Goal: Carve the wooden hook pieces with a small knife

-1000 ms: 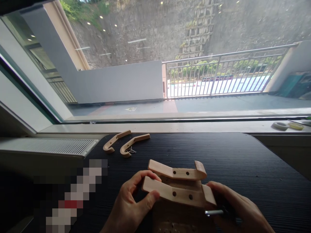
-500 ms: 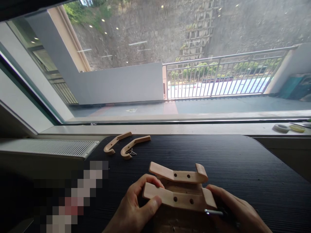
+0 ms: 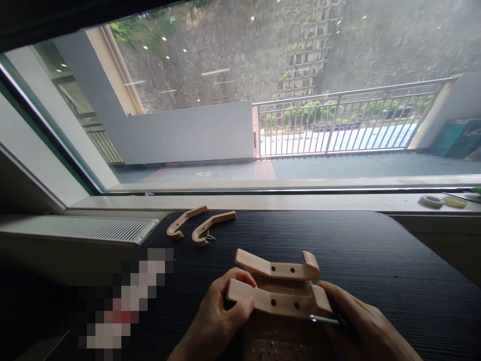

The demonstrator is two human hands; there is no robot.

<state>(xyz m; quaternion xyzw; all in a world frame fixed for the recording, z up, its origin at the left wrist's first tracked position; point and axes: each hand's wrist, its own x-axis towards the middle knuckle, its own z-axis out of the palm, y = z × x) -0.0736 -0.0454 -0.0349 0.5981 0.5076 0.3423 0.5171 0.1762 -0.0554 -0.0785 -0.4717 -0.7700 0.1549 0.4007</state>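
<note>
The near wooden hook (image 3: 259,299), pale with two dark holes, rests on a brown wooden board (image 3: 289,343). My left hand (image 3: 221,311) grips its straight end between thumb and fingers. Behind it on the same board lies a second wooden hook (image 3: 251,261), its curled end to the right. My right hand (image 3: 356,313) is closed around the dark handle of a screwdriver (image 3: 323,319), whose metal shaft points left below the near hook's curl. Its index finger reaches to that curled end. Most of the handle is hidden in shadow and by the hand.
Two more wooden hooks (image 3: 190,215) lie at the back left of the black table (image 3: 368,250). Several small screws (image 3: 209,235) sit by one of them. Tape rolls (image 3: 431,201) rest on the windowsill (image 3: 300,201) at right. A radiator (image 3: 86,226) stands left of the table.
The view has shifted slightly. The screwdriver's tip sits a little further left and higher against the near hook. Both hands keep their hold.
</note>
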